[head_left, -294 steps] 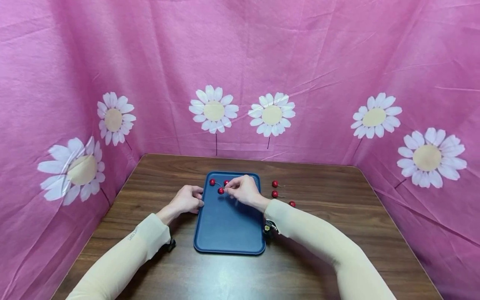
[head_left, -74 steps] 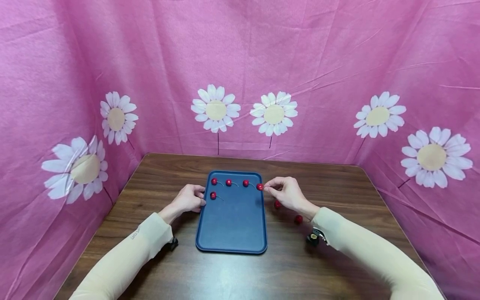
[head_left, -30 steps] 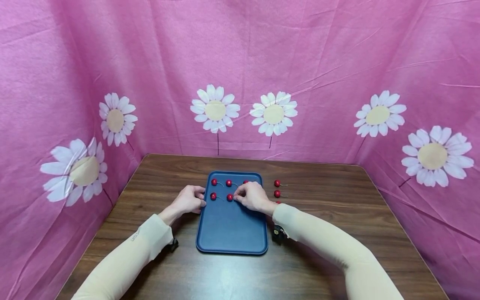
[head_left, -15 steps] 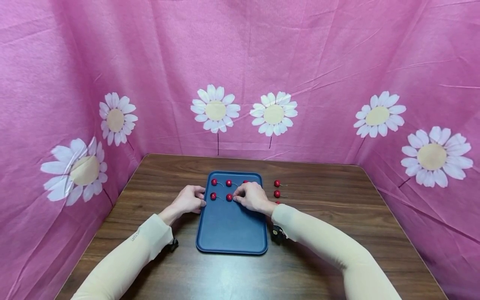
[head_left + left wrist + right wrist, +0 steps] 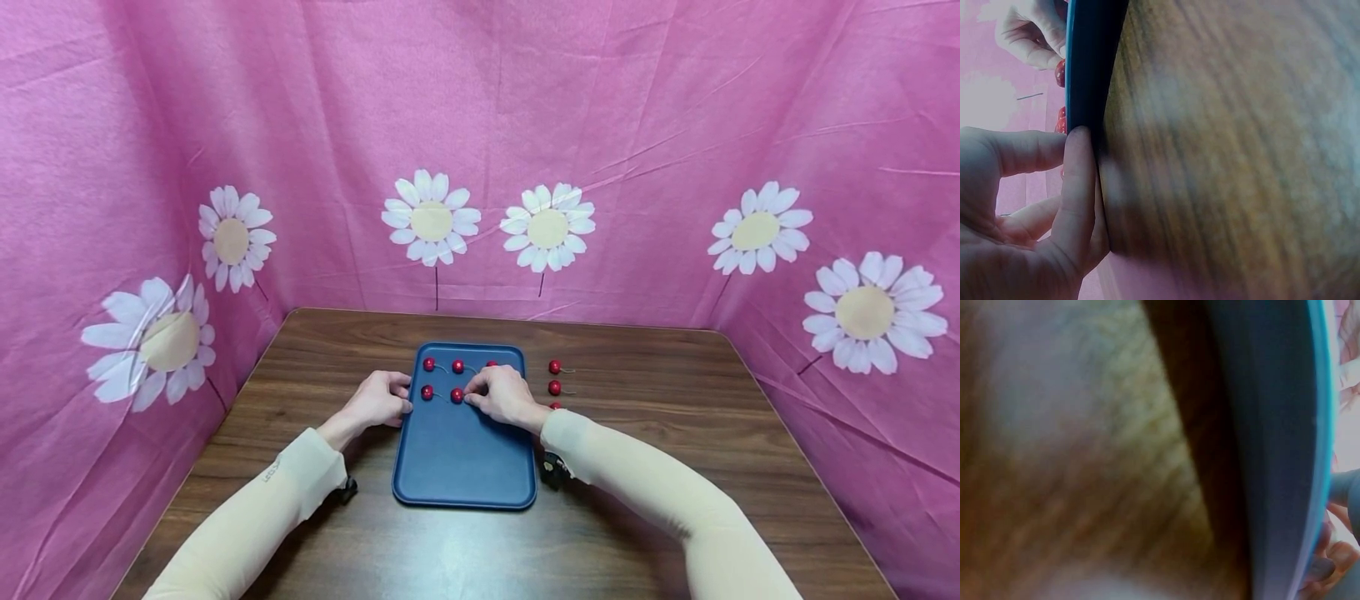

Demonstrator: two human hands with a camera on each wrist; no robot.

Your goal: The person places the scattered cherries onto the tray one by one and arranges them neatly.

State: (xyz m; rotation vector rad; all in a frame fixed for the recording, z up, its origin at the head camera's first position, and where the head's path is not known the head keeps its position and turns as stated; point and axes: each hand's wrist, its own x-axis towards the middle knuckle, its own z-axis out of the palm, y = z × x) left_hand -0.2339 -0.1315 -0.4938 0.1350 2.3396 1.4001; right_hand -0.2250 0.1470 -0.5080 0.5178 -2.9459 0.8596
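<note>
In the head view, my right hand is over the blue tray, thumb and fingertips pinching at the stem side of a red cherry. The stem itself is hidden by the fingers. Left of it lies another cherry with its stem to the right. Behind them is a row with a left cherry, a middle cherry and a third cherry, partly covered by my right hand. My left hand holds the tray's left edge; the left wrist view shows its fingers against the rim.
On the brown wooden table, right of the tray, are a rear cherry, a second cherry and a third cherry, mostly hidden by the right sleeve. A pink curtain with daisies surrounds the table.
Since the earliest frame, cherries have come to lie in two rows on the tray. My right hand carried one from the right onto the tray, then shifted it slightly left. The left hand stays.
</note>
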